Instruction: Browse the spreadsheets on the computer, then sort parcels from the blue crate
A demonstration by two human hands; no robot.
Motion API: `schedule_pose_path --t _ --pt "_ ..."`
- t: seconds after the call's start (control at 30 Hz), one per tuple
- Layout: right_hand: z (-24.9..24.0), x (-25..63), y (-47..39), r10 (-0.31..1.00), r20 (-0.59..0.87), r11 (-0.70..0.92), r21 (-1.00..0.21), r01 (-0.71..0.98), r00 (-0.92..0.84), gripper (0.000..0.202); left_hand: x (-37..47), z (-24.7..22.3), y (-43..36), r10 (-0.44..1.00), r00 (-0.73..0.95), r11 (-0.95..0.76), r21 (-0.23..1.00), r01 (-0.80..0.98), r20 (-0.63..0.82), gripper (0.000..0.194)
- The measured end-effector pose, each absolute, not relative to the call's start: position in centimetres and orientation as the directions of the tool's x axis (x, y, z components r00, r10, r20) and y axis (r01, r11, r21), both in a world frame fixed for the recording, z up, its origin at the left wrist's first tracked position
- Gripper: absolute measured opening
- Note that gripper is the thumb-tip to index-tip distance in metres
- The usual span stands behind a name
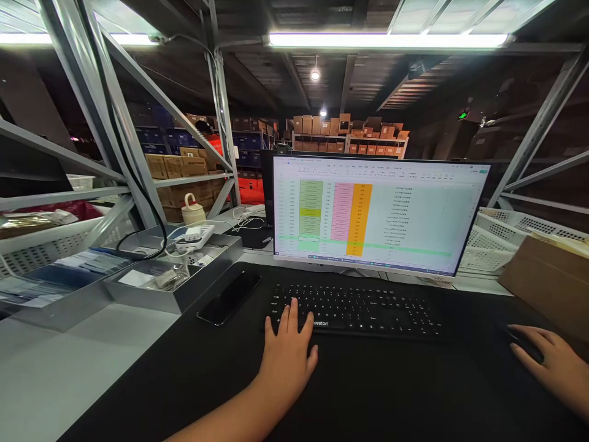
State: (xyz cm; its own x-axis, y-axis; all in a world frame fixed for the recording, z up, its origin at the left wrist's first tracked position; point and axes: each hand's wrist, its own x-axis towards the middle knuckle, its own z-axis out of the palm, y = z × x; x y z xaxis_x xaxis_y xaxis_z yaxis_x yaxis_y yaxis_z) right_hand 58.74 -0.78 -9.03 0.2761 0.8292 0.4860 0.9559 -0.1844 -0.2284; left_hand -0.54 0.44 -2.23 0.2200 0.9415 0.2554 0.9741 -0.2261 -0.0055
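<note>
My left hand (pixel 288 347) lies with spread fingers on the left end of a black keyboard (pixel 391 316), its fingertips touching the keys. At the right edge, my right hand (pixel 559 362) rests around a black computer mouse (pixel 529 345), partly hidden under the fingers. Behind the keyboard stands a monitor (pixel 414 215) showing a spreadsheet with green, pink and orange columns and one row highlighted in light green. A dark-screened phone (pixel 230 298) lies left of the keyboard. Keyboard, mouse and phone are all on a black desk mat (pixel 368 387).
Left of the mat, grey trays (pixel 202 279) hold packets, cables and a white power strip (pixel 196 236). A cream-coloured jug (pixel 193 210) stands behind. A cardboard box (pixel 547 282) and white baskets (pixel 488 242) sit at the right. Metal rack posts and shelves of boxes surround the desk.
</note>
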Motion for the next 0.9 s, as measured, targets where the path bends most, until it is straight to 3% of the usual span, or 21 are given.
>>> schedule_pose_path --t 0.4,0.9 --pt "-9.4 59.2 -0.7 0.831 0.488 -0.165 -0.242 0.956 0.267 0.051 -0.3 -1.5 0.0 0.950 0.216 -0.217 -0.020 0.976 0.223 0.057" --pt "-7.9 57.6 -1.3 0.838 0.448 -0.236 -0.217 0.947 0.312 0.061 -0.5 -1.8 0.4 0.943 0.203 -0.212 0.006 0.977 0.263 0.058"
